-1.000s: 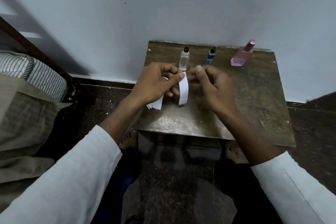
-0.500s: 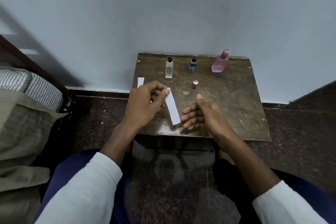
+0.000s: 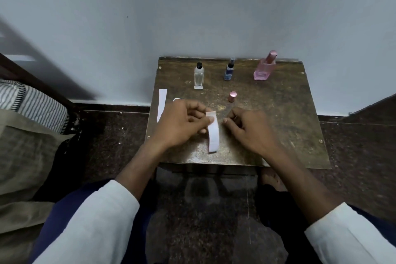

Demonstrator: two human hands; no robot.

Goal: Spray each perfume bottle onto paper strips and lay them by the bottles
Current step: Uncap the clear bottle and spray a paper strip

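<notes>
At far left lay a striped grey-and-white cloth [image 3: 34, 105] over an olive fabric. The small, worn, brown-topped desk [image 3: 285, 126] stood against a pale wall. On the desk's left edge rested a white paper strip [image 3: 162, 104], lying flat, with the tip of a second white strip [image 3: 177, 99] showing just above the left hand. The left hand [image 3: 182, 123], fingers curled, pinched the upper end of a third white paper strip [image 3: 213, 135], which hung curved over the desk's front half. The right hand [image 3: 250, 128] lay just beside that strip, apart from it, its fingers loosely curled and its grip holding nothing.

Along the desk's rear edge, from left to right, stood upright a clear rectangular glass bottle with a black cap [image 3: 198, 76], a slim blue bottle with a dark top [image 3: 229, 69], and a pink square glass bottle with a pink metallic neck [image 3: 264, 67]. A small pink metallic cap [image 3: 232, 96] stood alone between the bottles and the hands. White sleeves covered both forearms.
</notes>
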